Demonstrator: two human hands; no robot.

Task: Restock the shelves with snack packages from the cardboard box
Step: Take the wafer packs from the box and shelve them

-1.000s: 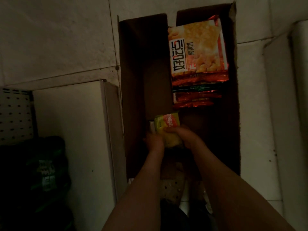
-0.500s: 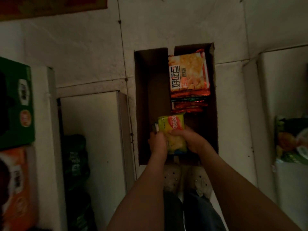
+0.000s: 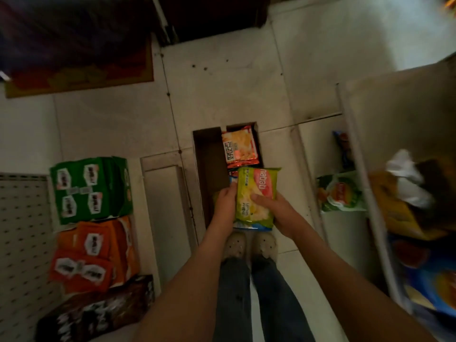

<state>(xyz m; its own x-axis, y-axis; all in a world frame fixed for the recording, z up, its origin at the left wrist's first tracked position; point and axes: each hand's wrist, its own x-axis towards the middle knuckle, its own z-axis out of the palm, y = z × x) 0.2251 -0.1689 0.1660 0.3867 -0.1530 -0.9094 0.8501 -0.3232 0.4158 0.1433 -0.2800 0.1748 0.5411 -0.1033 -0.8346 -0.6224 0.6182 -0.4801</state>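
Observation:
I hold a stack of snack packs above the near end of the open cardboard box [image 3: 209, 156] on the floor. The top pack is a yellow-green lemon wafer pack [image 3: 256, 191]; a blue-edged pack shows under it. My left hand [image 3: 225, 203] grips the stack's left edge. My right hand [image 3: 274, 208] grips its right side with the thumb on top. Orange cracker packs [image 3: 238, 149] lie stacked at the box's far right end; its left half looks bare.
Left shelf holds green drink packs [image 3: 91, 188], orange ones [image 3: 93, 253] and a dark brown box [image 3: 98, 312]. Right shelf holds a green chip bag [image 3: 340, 191] and blue and yellow bags [image 3: 431, 280]. My feet [image 3: 249, 245] stand by the box on white tile.
Both hands have lifted the wafer packs up out of the box. My view has risen and widened, so the shelves on both sides now show.

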